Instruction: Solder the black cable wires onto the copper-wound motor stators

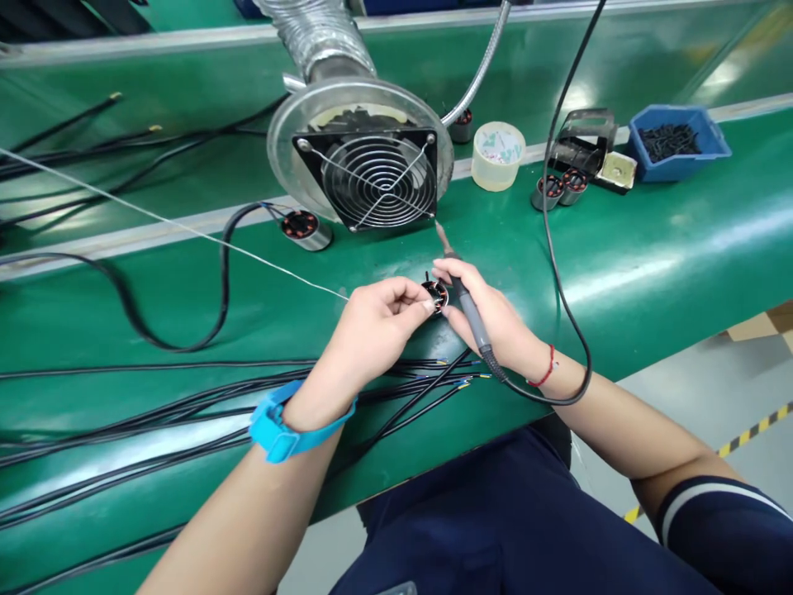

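A small round motor stator (435,296) with dark slots and orange-copper windings is mostly hidden between my hands, just above the green bench. My left hand (382,324), with a blue strap at its wrist, is closed, thumb and forefinger pinched at the stator's left side. A thin pale wire (273,266), which looks like solder, runs from the upper left to behind this hand. In my right hand (489,312) lies a soldering iron (472,312), its tip pointing up and away from the stator. The right fingertips are at the stator's right edge.
A fume extractor fan (385,182) stands behind the hands. Another stator (306,230) with a black cable is at left. Black cables (204,397) cross the bench's left side. A tape roll (497,157), two stators (561,188), a soldering-iron stand (582,145) and a blue bin (681,157) stand back right.
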Demonstrator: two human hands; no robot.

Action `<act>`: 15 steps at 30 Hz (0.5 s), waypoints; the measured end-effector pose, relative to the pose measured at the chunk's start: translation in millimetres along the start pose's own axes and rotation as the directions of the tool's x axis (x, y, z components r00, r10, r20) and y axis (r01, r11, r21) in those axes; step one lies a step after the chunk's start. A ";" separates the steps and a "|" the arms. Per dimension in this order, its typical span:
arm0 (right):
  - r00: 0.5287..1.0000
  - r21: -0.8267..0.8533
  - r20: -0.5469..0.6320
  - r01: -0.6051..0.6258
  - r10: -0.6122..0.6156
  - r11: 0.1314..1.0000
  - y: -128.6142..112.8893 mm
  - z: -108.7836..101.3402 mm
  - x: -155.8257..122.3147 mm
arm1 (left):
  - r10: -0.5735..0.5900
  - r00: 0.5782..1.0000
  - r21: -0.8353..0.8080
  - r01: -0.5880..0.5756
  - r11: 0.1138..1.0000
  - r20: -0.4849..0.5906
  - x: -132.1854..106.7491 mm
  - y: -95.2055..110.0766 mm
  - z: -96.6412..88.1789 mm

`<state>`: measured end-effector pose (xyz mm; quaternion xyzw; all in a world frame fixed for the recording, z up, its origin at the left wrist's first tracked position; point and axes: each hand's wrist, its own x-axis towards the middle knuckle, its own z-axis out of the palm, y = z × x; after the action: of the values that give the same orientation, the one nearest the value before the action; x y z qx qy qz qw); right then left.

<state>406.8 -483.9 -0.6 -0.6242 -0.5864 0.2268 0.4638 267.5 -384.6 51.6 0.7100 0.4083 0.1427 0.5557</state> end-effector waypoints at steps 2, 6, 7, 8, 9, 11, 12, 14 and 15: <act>0.999 0.015 -0.021 -0.030 0.031 0.999 -1.2 4.4 -3.7 | -0.012 1.000 -0.012 0.012 1.000 0.019 0.2 -2.8 1.2; 0.990 0.022 -0.095 -0.104 0.105 0.994 -5.6 5.3 -14.9 | -0.014 1.000 0.003 0.014 1.000 0.013 0.4 -6.9 2.9; 0.989 0.016 -0.105 -0.105 0.106 0.994 -6.9 4.4 -16.7 | -0.008 1.000 0.016 0.007 1.000 0.012 0.2 -7.4 2.9; 0.989 0.005 -0.112 -0.100 0.100 0.995 -8.5 3.0 -17.9 | 0.004 1.000 0.030 -0.004 1.000 0.014 0.0 -7.7 3.0; 0.988 -0.010 -0.126 -0.094 0.092 0.996 -10.4 1.3 -18.6 | 0.020 1.000 0.043 -0.020 0.999 0.015 -0.2 -7.9 3.0; 0.982 -0.049 -0.176 -0.071 0.062 0.996 -15.0 -3.1 -19.2 | 0.061 0.998 0.070 -0.062 0.996 0.008 -0.4 -8.4 3.1; 0.977 -0.070 -0.210 -0.046 0.030 0.997 -17.5 -5.7 -19.8 | 0.082 0.997 0.084 -0.082 0.993 0.001 -0.2 -8.6 3.2; 0.960 -0.117 -0.273 0.029 -0.061 0.993 -22.1 -10.5 -22.7 | 0.114 0.993 0.112 -0.112 0.987 -0.009 0.6 -9.2 3.3; 0.947 -0.142 -0.301 0.068 -0.108 0.988 -23.7 -12.4 -25.3 | 0.121 0.993 0.121 -0.119 0.986 -0.010 1.2 -9.5 3.3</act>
<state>399.4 -514.5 18.7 -0.6537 -0.5477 0.0673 0.5178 266.3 -385.5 41.5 0.7641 0.3775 0.1573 0.4989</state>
